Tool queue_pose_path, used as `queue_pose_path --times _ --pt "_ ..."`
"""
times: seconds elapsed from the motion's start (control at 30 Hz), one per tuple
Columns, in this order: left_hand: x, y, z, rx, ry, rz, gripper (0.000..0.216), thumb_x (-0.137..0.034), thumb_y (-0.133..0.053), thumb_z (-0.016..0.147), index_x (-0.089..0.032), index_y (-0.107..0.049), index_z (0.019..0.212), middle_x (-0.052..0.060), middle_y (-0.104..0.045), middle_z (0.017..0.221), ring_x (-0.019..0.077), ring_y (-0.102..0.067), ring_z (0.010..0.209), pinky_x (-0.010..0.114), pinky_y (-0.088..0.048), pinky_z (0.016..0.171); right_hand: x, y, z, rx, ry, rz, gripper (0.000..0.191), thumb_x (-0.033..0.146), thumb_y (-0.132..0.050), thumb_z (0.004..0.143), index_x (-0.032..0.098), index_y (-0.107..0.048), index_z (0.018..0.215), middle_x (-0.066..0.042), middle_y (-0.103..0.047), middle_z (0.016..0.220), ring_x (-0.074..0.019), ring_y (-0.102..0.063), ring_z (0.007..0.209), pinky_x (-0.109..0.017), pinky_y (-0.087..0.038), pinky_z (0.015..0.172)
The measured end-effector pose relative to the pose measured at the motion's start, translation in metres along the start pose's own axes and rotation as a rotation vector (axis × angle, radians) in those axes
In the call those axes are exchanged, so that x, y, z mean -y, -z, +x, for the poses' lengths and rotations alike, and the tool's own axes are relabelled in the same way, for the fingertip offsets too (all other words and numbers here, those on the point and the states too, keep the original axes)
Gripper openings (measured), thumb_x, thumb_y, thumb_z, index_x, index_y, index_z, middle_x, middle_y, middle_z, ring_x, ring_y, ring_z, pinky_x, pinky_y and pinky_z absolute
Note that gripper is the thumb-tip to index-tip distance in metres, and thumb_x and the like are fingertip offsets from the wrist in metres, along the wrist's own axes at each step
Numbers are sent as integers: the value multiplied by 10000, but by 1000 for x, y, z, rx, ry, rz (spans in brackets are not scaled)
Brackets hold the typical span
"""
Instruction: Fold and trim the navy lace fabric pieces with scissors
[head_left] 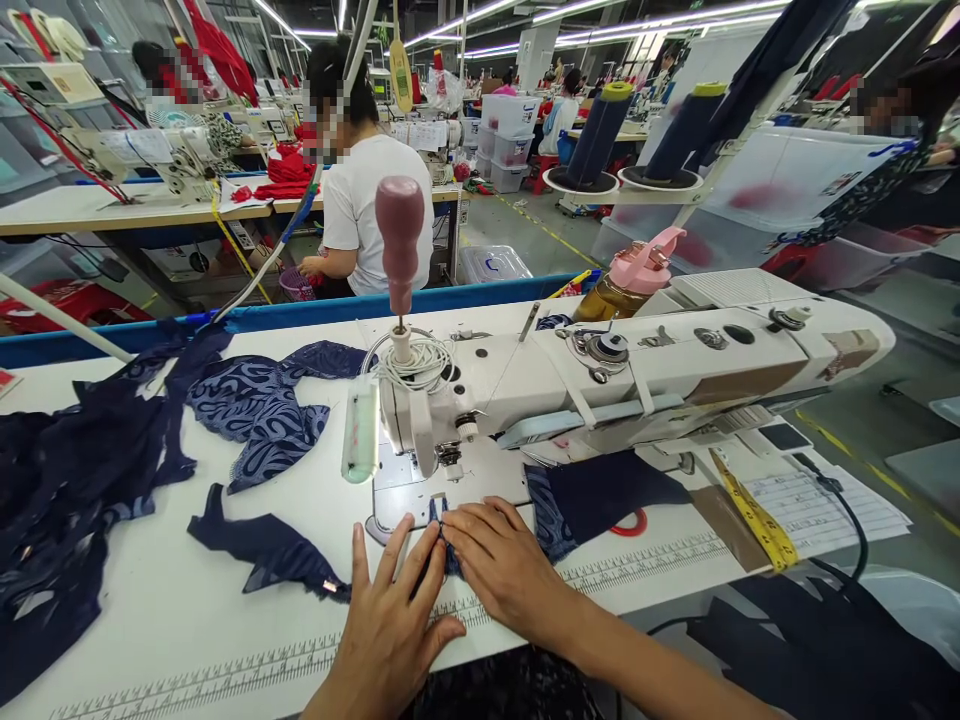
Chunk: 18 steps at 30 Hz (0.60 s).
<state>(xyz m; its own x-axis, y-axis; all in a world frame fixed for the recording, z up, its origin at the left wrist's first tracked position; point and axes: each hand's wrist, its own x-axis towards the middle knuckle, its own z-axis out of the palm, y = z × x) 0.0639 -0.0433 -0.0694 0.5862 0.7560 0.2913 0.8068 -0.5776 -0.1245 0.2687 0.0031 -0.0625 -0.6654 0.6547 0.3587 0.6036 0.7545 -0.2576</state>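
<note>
Head view: both hands lie flat on the white tabletop (187,610) before the sewing machine (600,380). The left hand (390,625) and right hand (502,565) press fingers-down on a narrow navy fabric piece (448,545), just in front of the needle; neither grip is closed around it, the fingers only pinning it down. More navy lace pieces (255,405) spread to the left (a heap of them), and a yellow tape measure (754,515) lies to the right. Behind, a factory hall: a person in a white shirt (367,210) at another bench, thread cones (600,130), plastic bins, strip lights overhead.
</note>
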Motion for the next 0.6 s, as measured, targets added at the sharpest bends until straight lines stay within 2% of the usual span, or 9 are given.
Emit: queue_pose_path --times 0.2,0.37,0.43,0.5,0.6 --pt "-2 2 2 0 15 9 568 -538 -490 932 -168 -544 1361 48 -501 1473 374 -359 1355 688 75 1145 0 -2 -2 2 5 18 341 121 -445 959 147 -546 1283 -78 -604 1295 -236 -500 1213 -469 -330 1084" --pt "1 1 1 7 36 -62 540 -460 -522 938 -168 -498 1391 55 -508 1463 362 -339 1365 647 57 1159 -1 0 0 -11 -26 3 336 102 -445 941 139 -574 1249 -109 -612 1212 -247 -519 1156 -465 -368 1057" --pt "1 3 0 6 67 -113 524 -415 -539 935 -181 -477 1400 75 -504 1455 360 -330 1370 647 -13 1157 0 1 1 -29 -19 3 333 106 -449 939 139 -583 1242 -114 -611 1177 -248 -527 1121 -456 -386 1037" --pt "-3 10 2 -8 145 -194 495 -372 -551 930 -193 -472 1385 100 -521 1412 347 -372 1336 633 -137 1142 0 0 0 -68 13 -1 326 112 -437 948 143 -591 1235 -116 -612 1151 -249 -534 1094 -451 -395 1018" --pt "-13 17 12 -15 396 -363 322 -290 -559 919 -183 -549 1223 102 -597 1191 278 -529 1107 510 -385 1026 -9 -4 -5 -152 91 -39 318 110 -417 958 145 -608 1210 -125 -615 1122 -253 -547 1062 -443 -398 985"
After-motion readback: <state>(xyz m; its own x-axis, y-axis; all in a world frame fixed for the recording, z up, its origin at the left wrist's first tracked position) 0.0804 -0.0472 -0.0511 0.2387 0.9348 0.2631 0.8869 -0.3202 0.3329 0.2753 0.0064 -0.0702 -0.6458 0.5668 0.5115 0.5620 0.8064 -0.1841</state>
